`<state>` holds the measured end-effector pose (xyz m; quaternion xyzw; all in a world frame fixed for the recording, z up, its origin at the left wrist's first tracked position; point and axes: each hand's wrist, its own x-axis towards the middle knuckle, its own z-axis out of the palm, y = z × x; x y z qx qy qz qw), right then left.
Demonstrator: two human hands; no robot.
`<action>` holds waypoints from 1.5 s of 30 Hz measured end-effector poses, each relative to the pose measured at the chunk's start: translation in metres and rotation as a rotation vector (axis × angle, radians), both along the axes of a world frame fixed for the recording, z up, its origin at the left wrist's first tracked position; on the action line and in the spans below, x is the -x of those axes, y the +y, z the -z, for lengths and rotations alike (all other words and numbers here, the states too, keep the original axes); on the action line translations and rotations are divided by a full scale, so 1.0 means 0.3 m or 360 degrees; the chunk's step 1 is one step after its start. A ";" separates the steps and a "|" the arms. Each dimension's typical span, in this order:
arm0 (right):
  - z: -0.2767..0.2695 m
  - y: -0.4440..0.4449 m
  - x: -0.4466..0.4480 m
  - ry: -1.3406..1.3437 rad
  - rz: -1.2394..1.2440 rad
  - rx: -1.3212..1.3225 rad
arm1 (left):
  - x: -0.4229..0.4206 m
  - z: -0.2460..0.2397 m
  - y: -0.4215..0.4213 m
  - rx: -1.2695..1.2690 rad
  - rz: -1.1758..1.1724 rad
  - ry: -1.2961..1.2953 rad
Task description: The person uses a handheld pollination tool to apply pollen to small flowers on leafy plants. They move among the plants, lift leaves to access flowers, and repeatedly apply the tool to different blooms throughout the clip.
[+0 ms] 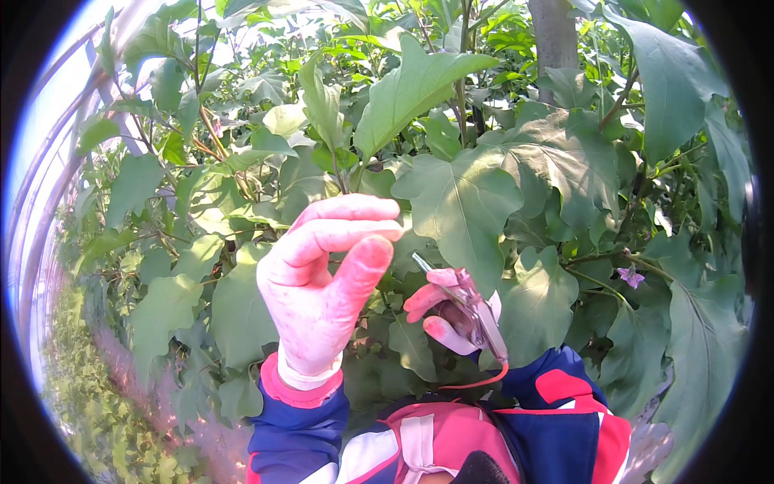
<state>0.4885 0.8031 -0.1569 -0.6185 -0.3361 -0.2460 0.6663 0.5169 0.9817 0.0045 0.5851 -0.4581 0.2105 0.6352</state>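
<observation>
My left hand (326, 278), in a pale glove with reddish stains on the fingers, is raised among the leaves with thumb and fingertips brought together; whether anything small is between them cannot be told. To its right and lower, my right hand (444, 308), gloved too, is curled around a metal hand tool (481, 317) with a slim pointed tip. The tool's exact kind is unclear. A red cord (478, 384) runs from its lower end. Broad eggplant leaves (459, 199) hang just behind and above both hands.
Dense eggplant plants surround me, with a purple flower (630, 276) at the right. A grey post (553, 42) stands at the top. Curved frame bars (45, 224) rise at the left, above low green plants (115, 417) and bare soil (181, 423).
</observation>
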 end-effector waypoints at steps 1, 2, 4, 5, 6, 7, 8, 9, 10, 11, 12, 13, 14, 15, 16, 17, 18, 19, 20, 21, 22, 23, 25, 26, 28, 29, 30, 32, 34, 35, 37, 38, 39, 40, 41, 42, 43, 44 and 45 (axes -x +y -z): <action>-0.078 -0.035 0.036 -0.0153 0.0033 -0.0008 | -0.015 -0.037 -0.034 -0.0168 0.0137 -0.0052; -0.147 -0.079 0.074 -0.0298 0.0095 -0.0014 | -0.031 -0.077 -0.097 -0.0249 0.0223 0.0050; -0.224 -0.137 0.064 -0.0716 0.0181 -0.0257 | -0.076 -0.162 -0.231 -0.0263 0.0262 0.0131; -0.287 -0.159 0.063 -0.0715 0.0197 -0.0396 | -0.121 -0.201 -0.281 -0.0232 0.0324 0.0253; -0.347 -0.185 0.066 -0.0714 0.0238 -0.0532 | -0.205 -0.226 -0.342 -0.0093 0.0505 0.0421; -0.410 -0.201 0.063 -0.0710 0.0326 -0.0676 | -0.299 -0.250 -0.399 0.0039 0.0675 0.0586; -0.449 -0.229 0.054 -0.0581 0.0449 -0.0693 | -0.377 -0.275 -0.430 0.0167 0.0709 0.0785; -0.491 -0.273 0.049 -0.0622 0.0525 -0.0633 | -0.451 -0.311 -0.483 0.0215 0.0659 0.0729; -0.524 -0.292 0.039 -0.0538 0.0627 -0.0624 | -0.527 -0.349 -0.519 0.0225 0.0335 0.0639; -0.534 -0.333 0.023 -0.0490 0.0696 -0.0522 | -0.604 -0.386 -0.558 0.0184 0.0204 0.0637; -0.547 -0.363 0.005 -0.0450 0.0727 -0.0428 | -0.695 -0.420 -0.553 0.0125 0.0100 0.0571; -0.555 -0.386 -0.006 -0.0444 0.0854 -0.0309 | -0.788 -0.449 -0.572 0.0067 0.0032 0.0516; -0.560 -0.415 -0.018 -0.0430 0.1003 -0.0183 | -0.850 -0.465 -0.619 0.0065 0.0065 0.0474; -0.570 -0.430 -0.029 -0.0421 0.1127 -0.0058 | -0.883 -0.490 -0.646 -0.0005 0.0008 0.0549; -0.567 -0.447 -0.054 -0.0381 0.1129 -0.0021 | -0.909 -0.502 -0.682 -0.0075 -0.0049 0.0630; -0.557 -0.459 -0.098 -0.0496 0.1090 -0.0009 | -0.931 -0.516 -0.713 -0.0144 -0.0111 0.0709; -0.544 -0.487 -0.137 -0.0490 0.1053 0.0009 | -0.956 -0.507 -0.782 -0.0228 -0.0136 0.0806; -0.548 -0.491 -0.162 -0.0502 0.0978 0.0012 | -0.971 -0.515 -0.803 -0.0306 -0.0201 0.0885; -0.560 -0.473 -0.174 -0.0448 0.0764 -0.0116 | -0.988 -0.523 -0.807 -0.0382 -0.0270 0.0964; -0.576 -0.435 -0.193 -0.0388 0.0536 -0.0243 | -1.026 -0.523 -0.793 -0.0344 -0.0333 0.0880; -0.588 -0.399 -0.214 -0.0323 0.0307 -0.0367 | -1.061 -0.516 -0.767 -0.0308 -0.0396 0.0799; -0.598 -0.374 -0.233 -0.0274 0.0250 -0.0332 | -1.095 -0.512 -0.730 -0.0271 -0.0467 0.0718; -0.608 -0.364 -0.249 -0.0164 0.0218 -0.0248 | -0.995 -0.488 -0.689 -0.0161 -0.0360 0.0541; -0.607 -0.350 -0.259 -0.0069 0.0300 -0.0261 | -0.964 -0.473 -0.708 -0.0028 -0.0346 0.0643; -0.623 -0.324 -0.301 0.0026 0.0401 -0.0209 | -0.891 -0.466 -0.683 0.0121 -0.0345 0.0890; -0.624 -0.312 -0.341 0.0099 0.0374 -0.0179 | -0.874 -0.462 -0.656 0.0095 -0.0356 0.0844; -0.629 -0.281 -0.376 0.0083 0.0312 -0.0260 | -0.862 -0.461 -0.618 0.0079 -0.0372 0.0797; -0.642 -0.257 -0.439 0.0119 0.0324 -0.0289 | -0.875 -0.455 -0.573 -0.0039 -0.0398 0.0724; -0.662 -0.251 -0.493 0.0132 0.0421 -0.0260 | -0.866 -0.452 -0.543 -0.0038 -0.0352 0.0703; -0.662 -0.259 -0.521 0.0056 0.0426 -0.0302 | -0.861 -0.448 -0.539 -0.0041 -0.0318 0.0696; -0.679 -0.279 -0.536 0.0157 0.0516 -0.0264 | -0.834 -0.447 -0.528 -0.0028 -0.0309 0.0696; -0.684 -0.287 -0.539 0.0125 0.0576 -0.0220 | -0.820 -0.449 -0.534 -0.0036 -0.0300 0.0703; -0.688 -0.281 -0.545 0.0121 0.0593 -0.0176 | -0.800 -0.455 -0.522 -0.0041 -0.0314 0.0707; -0.693 -0.276 -0.548 0.0117 0.0612 -0.0132 | -0.794 -0.455 -0.511 -0.0037 -0.0318 0.0708; -0.695 -0.270 -0.550 0.0112 0.0632 -0.0088 | -0.817 -0.449 -0.502 -0.0083 -0.0344 0.0651; -0.702 -0.252 -0.546 0.0057 0.0623 -0.0096 | -0.856 -0.449 -0.485 -0.0124 -0.0371 0.0586; -0.704 -0.253 -0.553 0.0066 0.0668 -0.0046 | -0.887 -0.448 -0.482 -0.0171 -0.0392 0.0521; -0.706 -0.261 -0.566 0.0074 0.0714 0.0004 | -0.915 -0.444 -0.485 -0.0151 -0.0426 0.0498; -0.702 -0.285 -0.571 0.0094 0.0790 0.0053 | -0.899 -0.442 -0.511 -0.0155 -0.0394 0.0539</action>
